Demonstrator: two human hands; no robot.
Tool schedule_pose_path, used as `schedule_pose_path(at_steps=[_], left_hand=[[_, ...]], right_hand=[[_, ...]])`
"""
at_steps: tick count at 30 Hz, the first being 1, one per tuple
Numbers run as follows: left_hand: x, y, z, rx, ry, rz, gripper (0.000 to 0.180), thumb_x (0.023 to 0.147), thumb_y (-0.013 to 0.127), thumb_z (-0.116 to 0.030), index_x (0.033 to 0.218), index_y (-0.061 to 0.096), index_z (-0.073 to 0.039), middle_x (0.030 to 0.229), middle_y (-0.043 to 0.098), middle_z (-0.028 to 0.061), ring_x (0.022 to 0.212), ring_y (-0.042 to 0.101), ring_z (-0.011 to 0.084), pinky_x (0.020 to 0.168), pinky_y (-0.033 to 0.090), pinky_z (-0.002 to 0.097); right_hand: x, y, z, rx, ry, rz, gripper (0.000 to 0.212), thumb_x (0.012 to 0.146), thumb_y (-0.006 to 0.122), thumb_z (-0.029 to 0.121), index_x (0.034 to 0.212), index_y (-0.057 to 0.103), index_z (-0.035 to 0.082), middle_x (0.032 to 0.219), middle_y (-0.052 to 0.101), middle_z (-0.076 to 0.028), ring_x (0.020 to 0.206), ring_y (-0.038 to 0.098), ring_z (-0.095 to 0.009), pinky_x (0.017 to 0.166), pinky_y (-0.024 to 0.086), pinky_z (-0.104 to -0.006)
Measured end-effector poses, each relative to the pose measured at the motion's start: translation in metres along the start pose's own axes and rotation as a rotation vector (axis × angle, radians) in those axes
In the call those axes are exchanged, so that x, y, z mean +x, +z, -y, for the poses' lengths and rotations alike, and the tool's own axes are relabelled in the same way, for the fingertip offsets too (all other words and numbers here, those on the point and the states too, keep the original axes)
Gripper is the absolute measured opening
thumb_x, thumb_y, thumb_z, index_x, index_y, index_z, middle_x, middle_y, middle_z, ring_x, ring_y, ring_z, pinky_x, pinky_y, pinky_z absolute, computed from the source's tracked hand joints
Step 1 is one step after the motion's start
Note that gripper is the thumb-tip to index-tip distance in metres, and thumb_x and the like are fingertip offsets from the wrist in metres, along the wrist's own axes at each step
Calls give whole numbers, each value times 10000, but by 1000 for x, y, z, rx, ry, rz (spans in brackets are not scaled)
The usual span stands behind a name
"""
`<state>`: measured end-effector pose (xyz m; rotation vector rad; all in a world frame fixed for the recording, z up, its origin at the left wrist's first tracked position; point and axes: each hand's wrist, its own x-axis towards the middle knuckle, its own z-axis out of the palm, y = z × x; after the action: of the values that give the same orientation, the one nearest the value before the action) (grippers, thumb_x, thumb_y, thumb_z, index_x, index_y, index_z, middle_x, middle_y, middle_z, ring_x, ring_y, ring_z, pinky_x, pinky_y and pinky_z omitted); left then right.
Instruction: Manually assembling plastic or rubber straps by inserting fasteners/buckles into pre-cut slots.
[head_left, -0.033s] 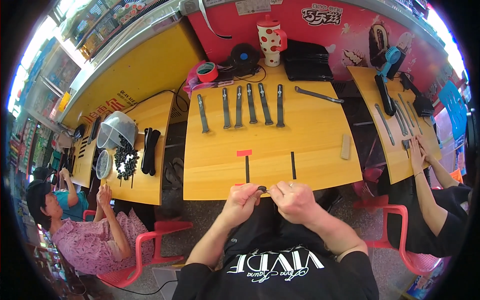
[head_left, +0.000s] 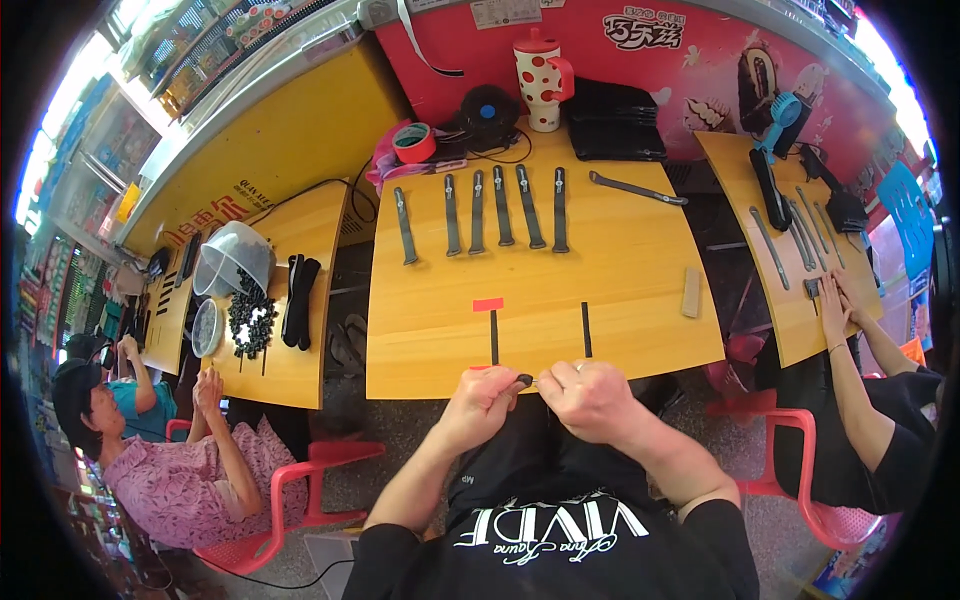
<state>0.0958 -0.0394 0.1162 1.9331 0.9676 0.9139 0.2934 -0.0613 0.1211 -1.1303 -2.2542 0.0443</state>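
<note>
A: Black bead (head_left: pixel 524 379), small and dark, sits pinched at the fingertips of the left hand (head_left: pixel 487 400), right at the near edge of the tabletop (head_left: pixel 640 290).

B: And the right hand (head_left: pixel 590 397)?

A: Its grip is closed too, fingers curled tight just beside the bead. Something thin seems to run between the two hands, but it is too small to make out.

B: What lies around them?

A: Two black strips (head_left: pixel 494 336) on the wood just beyond the hands, one topped with a red tag (head_left: pixel 488 304). Further back, a row of dark straps (head_left: pixel 500 208), a roll of red tape (head_left: pixel 413 142) and a spotted mug (head_left: pixel 543 78).

B: What could go wrong?

A: I'd judge the bead could slip from the pinch. The hands work over the table's edge, so it would likely fall to the floor rather than onto the wood.

B: Any change from the other picture?

A: None I can see. Both hands hold the same pose at the same spot, and the people at the side tables sit as they did.
</note>
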Motion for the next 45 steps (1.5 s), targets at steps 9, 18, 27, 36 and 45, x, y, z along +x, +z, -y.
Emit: schedule_pose_path(at_steps=[9, 18, 27, 36, 45], left_hand=[[2, -4, -6, 61, -220, 187, 128, 807, 610, -37, 719, 543, 28, 660, 581, 219, 634, 601, 393, 566, 467, 454], [-12, 29, 7, 698, 58, 71, 218, 732, 571, 4, 948, 582, -22, 763, 583, 154, 656, 613, 353, 558, 498, 444], [-4, 6, -11, -355, -256, 20, 172, 940, 554, -55, 788, 627, -20, 602, 550, -38, 501, 473, 22, 444, 369, 202], [-7, 14, -6, -110, -7, -19, 115, 905, 560, -19, 818, 637, -27, 608, 563, 40, 495, 529, 123, 469, 423, 256], [-11, 29, 13, 350, 138, -137, 176, 810, 592, 33, 974, 646, 0, 731, 654, 134, 604, 643, 247, 530, 502, 331]], right_hand=[[1, 9, -25, 71, -127, 177, 61, 713, 591, 89, 758, 556, 67, 662, 568, -77, 593, 621, -241, 486, 476, -349], [6, -1, 1, -259, -156, 383, 53, 713, 579, 113, 707, 536, 82, 630, 564, -81, 568, 616, -232, 495, 484, -345], [-1, -2, -5, 280, 63, -46, 118, 739, 639, 23, 839, 582, 48, 690, 557, -112, 598, 596, -304, 501, 461, -378], [-9, 8, -7, 374, 23, -57, 103, 728, 603, 12, 817, 567, 48, 689, 559, -112, 594, 597, -296, 511, 477, -372], [-3, 2, -2, -61, -81, 188, 58, 755, 577, 94, 741, 540, 52, 658, 553, -102, 590, 613, -257, 511, 491, -336]])
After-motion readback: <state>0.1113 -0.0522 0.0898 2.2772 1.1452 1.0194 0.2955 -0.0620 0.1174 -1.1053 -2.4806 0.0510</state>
